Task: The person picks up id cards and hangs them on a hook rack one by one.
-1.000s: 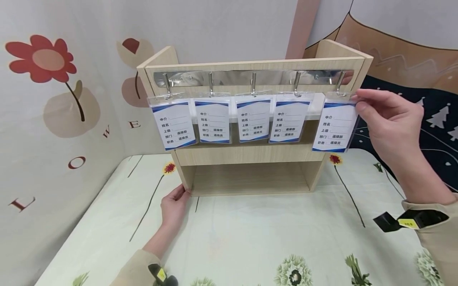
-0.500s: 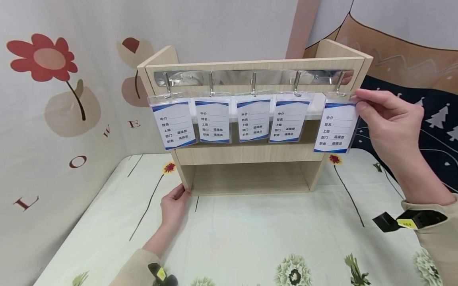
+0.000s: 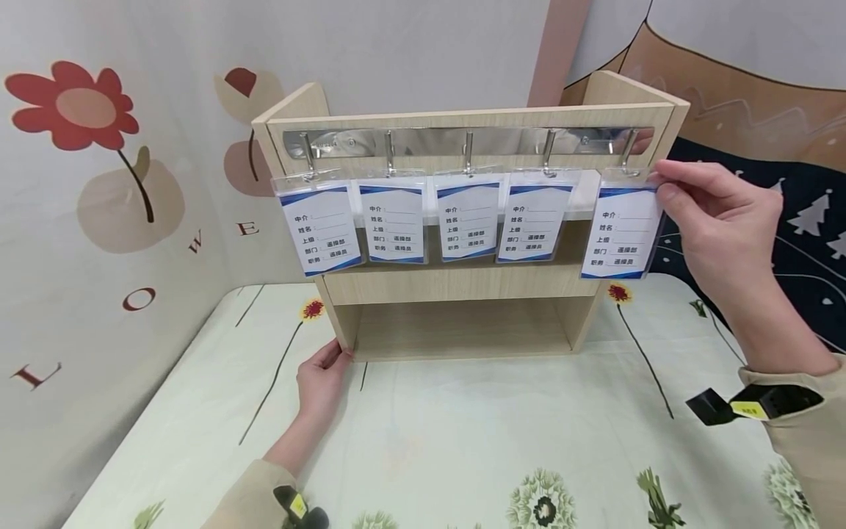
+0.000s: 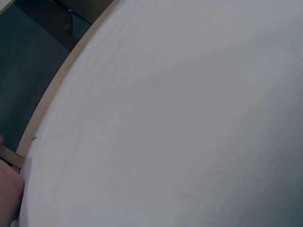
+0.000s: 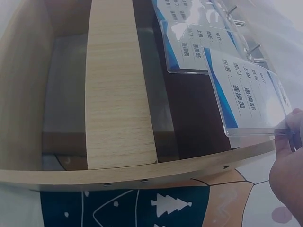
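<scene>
Several clear badge holders with white-and-blue cards hang in a row from metal hooks on a light wooden shelf (image 3: pixel 463 288). My right hand (image 3: pixel 727 228) pinches the upper right edge of the rightmost badge holder (image 3: pixel 621 231) between thumb and fingers. That badge holder (image 5: pixel 248 92) also shows in the right wrist view, with the right hand (image 5: pixel 289 165) at its corner. Low on the left, my left hand (image 3: pixel 324 386) has its fingertips and thumb at the shelf's bottom front corner, gripping the side panel. Only a sliver of the left hand (image 4: pixel 10 194) appears in the left wrist view.
The metal hook strip (image 3: pixel 429 143) runs along the shelf's upper front board. A flower-printed cloth (image 3: pixel 463 433) covers the table under the shelf. Behind stands a printed curtain (image 3: pixel 165 191), with a dark tree pattern at the right.
The rightmost badge holder has shifted very slightly to the right in my right hand's pinch. My left hand stays at the shelf corner.
</scene>
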### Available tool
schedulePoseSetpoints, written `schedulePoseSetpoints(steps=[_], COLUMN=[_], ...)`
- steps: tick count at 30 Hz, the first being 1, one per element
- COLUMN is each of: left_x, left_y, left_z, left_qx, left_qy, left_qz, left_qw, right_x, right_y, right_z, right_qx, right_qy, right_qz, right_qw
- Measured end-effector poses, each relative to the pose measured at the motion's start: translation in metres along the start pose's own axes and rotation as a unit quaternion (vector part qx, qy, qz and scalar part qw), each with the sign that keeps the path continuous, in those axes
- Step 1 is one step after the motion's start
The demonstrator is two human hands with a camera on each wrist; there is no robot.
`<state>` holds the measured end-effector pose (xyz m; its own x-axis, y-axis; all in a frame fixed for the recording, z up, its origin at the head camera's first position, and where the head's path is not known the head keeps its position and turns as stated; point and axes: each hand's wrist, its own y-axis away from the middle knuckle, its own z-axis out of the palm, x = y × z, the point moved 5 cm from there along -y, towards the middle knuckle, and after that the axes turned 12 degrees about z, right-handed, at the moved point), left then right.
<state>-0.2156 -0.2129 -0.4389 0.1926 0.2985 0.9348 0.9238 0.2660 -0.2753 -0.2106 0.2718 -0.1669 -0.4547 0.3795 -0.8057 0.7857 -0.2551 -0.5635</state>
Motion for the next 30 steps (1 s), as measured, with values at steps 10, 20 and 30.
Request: schedulePoseSetpoints(steps=[10,20,30], left_x=[-0.0005,0.0012,-0.0005], left_y=[0.0001,0.0000,-0.0003], left_z=[-0.0001,0.0008,0.0000], left_qx=[0.003,0.001,0.004], left_qy=[0.000,0.001,-0.006], left_qz=[-0.003,0.002,0.002], left_qw=[1.0000,1.0000,1.0000], right_x=[0.0013,-0.0017,0.0000], right_y=[0.0000,0.0008,-0.0001], right_z=[0.0069,0.0063,0.0056], right_qx=[-0.019,-0.011,-0.008], right_qy=[-0.114,-0.113,-0.108], right_qz=[-0.010,-0.008,0.001], right_qw=[0.993,0.994,0.994])
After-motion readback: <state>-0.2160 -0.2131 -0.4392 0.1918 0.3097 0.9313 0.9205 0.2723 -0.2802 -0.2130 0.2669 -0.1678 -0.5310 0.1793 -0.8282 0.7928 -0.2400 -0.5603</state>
